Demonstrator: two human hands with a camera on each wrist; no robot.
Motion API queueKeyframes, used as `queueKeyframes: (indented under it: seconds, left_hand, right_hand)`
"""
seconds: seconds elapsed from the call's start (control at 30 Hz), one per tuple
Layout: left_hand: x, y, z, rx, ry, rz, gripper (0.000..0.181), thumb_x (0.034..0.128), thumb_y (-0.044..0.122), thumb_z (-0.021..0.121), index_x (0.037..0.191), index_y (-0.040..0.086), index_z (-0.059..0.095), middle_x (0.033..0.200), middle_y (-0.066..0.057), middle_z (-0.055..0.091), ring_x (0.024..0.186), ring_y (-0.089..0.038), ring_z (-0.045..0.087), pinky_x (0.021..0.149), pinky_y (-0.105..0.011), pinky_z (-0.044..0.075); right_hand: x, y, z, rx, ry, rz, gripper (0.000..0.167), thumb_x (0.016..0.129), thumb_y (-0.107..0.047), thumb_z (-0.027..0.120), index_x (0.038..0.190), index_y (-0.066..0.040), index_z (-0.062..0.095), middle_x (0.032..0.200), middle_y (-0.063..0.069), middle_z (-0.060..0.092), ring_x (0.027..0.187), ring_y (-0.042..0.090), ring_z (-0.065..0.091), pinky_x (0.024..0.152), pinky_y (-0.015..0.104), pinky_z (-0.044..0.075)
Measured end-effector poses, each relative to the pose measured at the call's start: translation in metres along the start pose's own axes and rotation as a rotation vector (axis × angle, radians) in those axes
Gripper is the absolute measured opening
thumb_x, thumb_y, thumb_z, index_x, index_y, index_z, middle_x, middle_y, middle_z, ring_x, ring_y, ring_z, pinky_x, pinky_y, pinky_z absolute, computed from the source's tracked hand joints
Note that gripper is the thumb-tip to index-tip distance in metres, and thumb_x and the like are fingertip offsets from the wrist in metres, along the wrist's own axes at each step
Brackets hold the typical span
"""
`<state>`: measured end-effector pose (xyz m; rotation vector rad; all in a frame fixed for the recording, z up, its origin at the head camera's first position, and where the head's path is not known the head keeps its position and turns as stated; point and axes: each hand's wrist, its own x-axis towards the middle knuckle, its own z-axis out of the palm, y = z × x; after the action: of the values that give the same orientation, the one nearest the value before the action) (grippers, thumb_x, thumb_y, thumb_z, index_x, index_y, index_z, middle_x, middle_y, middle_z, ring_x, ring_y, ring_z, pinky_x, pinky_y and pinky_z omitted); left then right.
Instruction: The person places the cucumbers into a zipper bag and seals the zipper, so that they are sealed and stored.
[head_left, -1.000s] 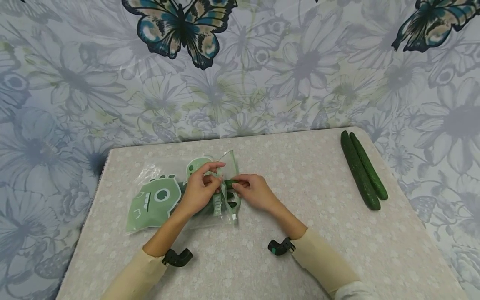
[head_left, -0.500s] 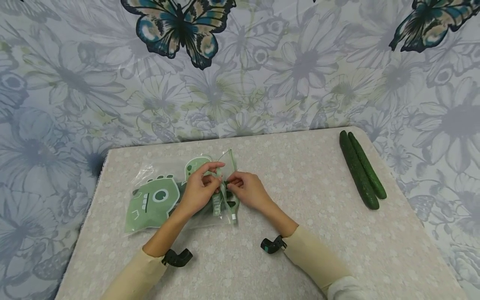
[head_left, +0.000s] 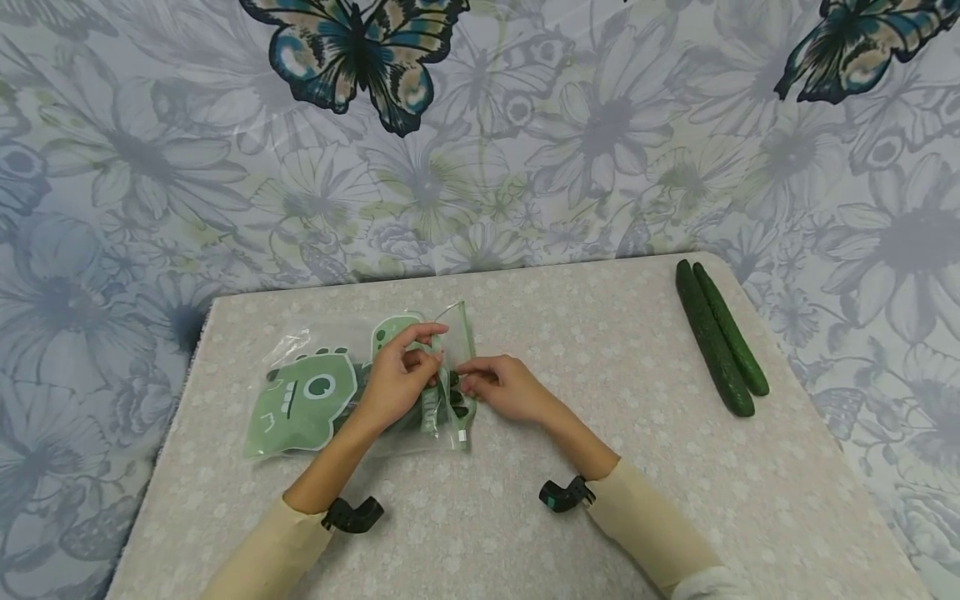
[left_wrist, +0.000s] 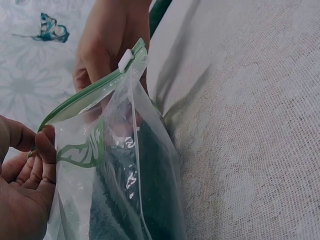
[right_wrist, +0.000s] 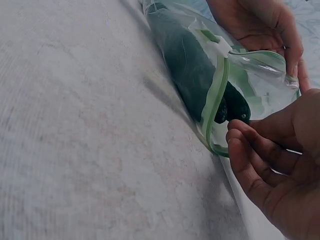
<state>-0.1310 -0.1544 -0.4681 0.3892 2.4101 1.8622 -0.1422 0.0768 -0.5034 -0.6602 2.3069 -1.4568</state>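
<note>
A clear zip bag (head_left: 296,337) with a green cartoon print lies on the table, its green-edged mouth facing right and parted. Two dark cucumbers (right_wrist: 185,65) are inside, their ends near the opening in the right wrist view. My left hand (head_left: 397,379) pinches the upper rim of the mouth between thumb and fingers, plain in the left wrist view. At the mouth is my right hand (head_left: 513,390), its bent fingertips (right_wrist: 235,135) beside the cucumber ends; whether they touch is hard to tell. A white slider (left_wrist: 125,60) sits at the near end of the zip.
Two more cucumbers (head_left: 712,342) lie side by side near the table's right edge. The tablecloth (head_left: 585,333) is pale and patterned. Behind the table hangs a floral backdrop (head_left: 585,167) with butterflies. Black wrist cameras (head_left: 566,494) sit on both forearms.
The cucumber that stuck out between the right fingers has slid left into the bag. The right hand followed it in, then drew back slightly right with looser fingers. The left hand keeps its pinch.
</note>
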Motion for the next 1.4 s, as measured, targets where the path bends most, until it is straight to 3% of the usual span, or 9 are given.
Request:
queueKeyframes:
  seconds: [0.2, 0.4, 0.6, 0.9, 1.0, 1.1, 1.23, 1.4]
  left_hand:
    - [0.001, -0.001, 0.0, -0.002, 0.005, 0.006, 0.04, 0.1041, 0.005, 0.063, 0.141, 0.019, 0.068, 0.123, -0.014, 0.056, 0.069, -0.014, 0.065, 0.063, -0.027, 0.056]
    - [0.0, -0.003, 0.0, 0.0, 0.001, 0.0, 0.04, 0.104, 0.004, 0.062, 0.14, 0.021, 0.068, 0.125, -0.015, 0.056, 0.069, -0.014, 0.065, 0.064, -0.027, 0.057]
    - [-0.001, -0.003, 0.0, 0.004, -0.006, -0.004, 0.041, 0.1043, 0.004, 0.061, 0.141, 0.021, 0.067, 0.126, -0.017, 0.056, 0.07, -0.015, 0.066, 0.065, -0.027, 0.057]
    - [-0.001, -0.005, 0.002, -0.006, 0.0, -0.006, 0.041, 0.1038, 0.002, 0.061, 0.14, 0.02, 0.068, 0.124, -0.017, 0.055, 0.07, -0.014, 0.065, 0.066, -0.028, 0.059]
    - [0.0, -0.006, 0.004, -0.008, -0.006, -0.01, 0.04, 0.1048, 0.004, 0.062, 0.14, 0.021, 0.068, 0.125, -0.018, 0.055, 0.07, -0.012, 0.064, 0.067, -0.028, 0.06]
    - [0.001, -0.006, 0.004, -0.004, -0.01, -0.015, 0.04, 0.1051, 0.005, 0.062, 0.14, 0.023, 0.068, 0.124, -0.017, 0.056, 0.07, -0.013, 0.064, 0.068, -0.029, 0.06]
    - [-0.001, -0.006, 0.002, 0.002, 0.002, -0.016, 0.041, 0.1042, 0.004, 0.062, 0.14, 0.023, 0.068, 0.123, -0.016, 0.056, 0.07, -0.014, 0.065, 0.066, -0.028, 0.06]
    - [-0.002, -0.005, -0.001, 0.004, -0.006, -0.015, 0.039, 0.1059, 0.007, 0.063, 0.141, 0.023, 0.067, 0.126, -0.019, 0.056, 0.071, -0.013, 0.066, 0.067, -0.027, 0.059]
  right_hand:
    - [-0.014, 0.004, -0.011, -0.019, 0.016, 0.03, 0.033, 0.11, -0.018, 0.06, 0.139, -0.007, 0.071, 0.115, 0.008, 0.081, 0.102, 0.017, 0.078, 0.091, 0.029, 0.061]
    - [-0.042, 0.012, -0.038, -0.043, 0.079, 0.086, 0.033, 0.108, -0.025, 0.067, 0.136, -0.01, 0.073, 0.12, 0.006, 0.079, 0.101, 0.014, 0.074, 0.091, 0.03, 0.06]
    - [-0.082, 0.03, -0.068, -0.057, 0.168, 0.138, 0.032, 0.108, -0.028, 0.068, 0.134, -0.011, 0.074, 0.116, 0.007, 0.078, 0.094, 0.015, 0.071, 0.082, 0.023, 0.058]
    - [-0.152, 0.048, -0.122, -0.139, 0.317, 0.192, 0.035, 0.109, -0.028, 0.065, 0.137, -0.007, 0.071, 0.116, 0.013, 0.078, 0.092, 0.022, 0.075, 0.077, 0.023, 0.06]
    - [-0.173, 0.048, -0.136, -0.183, 0.39, 0.193, 0.035, 0.11, -0.027, 0.065, 0.138, -0.006, 0.07, 0.115, 0.015, 0.077, 0.091, 0.017, 0.077, 0.077, 0.023, 0.062]
    - [-0.191, 0.048, -0.146, -0.247, 0.47, 0.202, 0.035, 0.11, -0.026, 0.065, 0.138, -0.007, 0.07, 0.115, 0.015, 0.077, 0.089, 0.003, 0.074, 0.077, 0.017, 0.06]
    - [-0.21, 0.051, -0.154, -0.341, 0.563, 0.236, 0.037, 0.109, -0.029, 0.066, 0.14, -0.009, 0.07, 0.118, 0.014, 0.077, 0.092, -0.016, 0.061, 0.078, 0.005, 0.051]
    - [-0.232, 0.058, -0.166, -0.441, 0.657, 0.286, 0.042, 0.107, -0.029, 0.069, 0.14, -0.005, 0.068, 0.119, 0.016, 0.071, 0.095, -0.023, 0.048, 0.076, 0.001, 0.043]
